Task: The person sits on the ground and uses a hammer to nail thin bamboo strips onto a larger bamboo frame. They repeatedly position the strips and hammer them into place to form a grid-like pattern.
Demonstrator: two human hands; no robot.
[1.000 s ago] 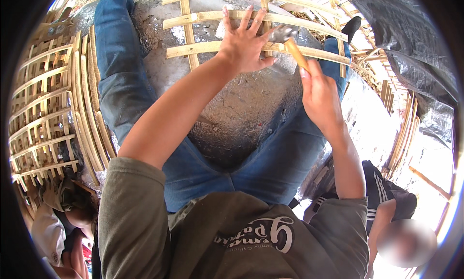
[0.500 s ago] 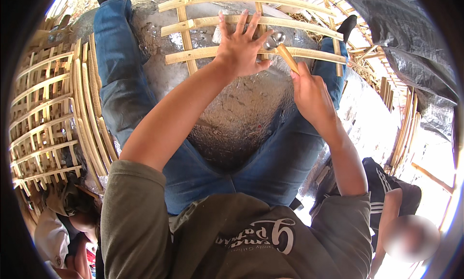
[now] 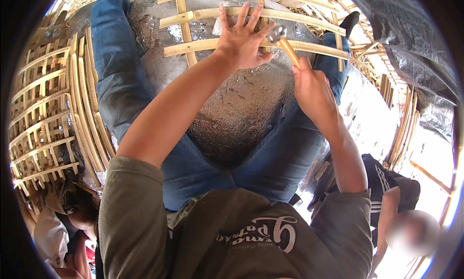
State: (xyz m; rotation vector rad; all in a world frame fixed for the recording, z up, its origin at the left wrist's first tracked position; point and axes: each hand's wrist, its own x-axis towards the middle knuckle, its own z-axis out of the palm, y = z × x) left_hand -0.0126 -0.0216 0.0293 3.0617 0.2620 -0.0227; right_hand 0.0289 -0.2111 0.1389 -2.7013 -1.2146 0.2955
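A lattice frame of pale bamboo strips (image 3: 309,46) lies between my spread legs, its long strips crossing shorter ones. My left hand (image 3: 240,41) rests spread on the two nearer long strips, fingers stretched away from me and thumb out to the right. In my right hand (image 3: 311,88) is a hammer (image 3: 289,51), gripped by its light wooden handle. The shiny metal head is just right of my left fingers, over or against the frame near a crossing strip; whether it touches cannot be made out. No nail can be made out.
Stacked bamboo lattices (image 3: 43,110) stand at the left beside a bundle of long strips (image 3: 87,100). More strips (image 3: 405,127) lie at the right, below a dark plastic sheet (image 3: 406,32). One person (image 3: 386,197) sits at lower right, another (image 3: 53,235) at lower left.
The frame and both hands sit slightly higher in the picture. The hammer head has shifted a little, staying close to my left fingers. My grip on the handle is unchanged.
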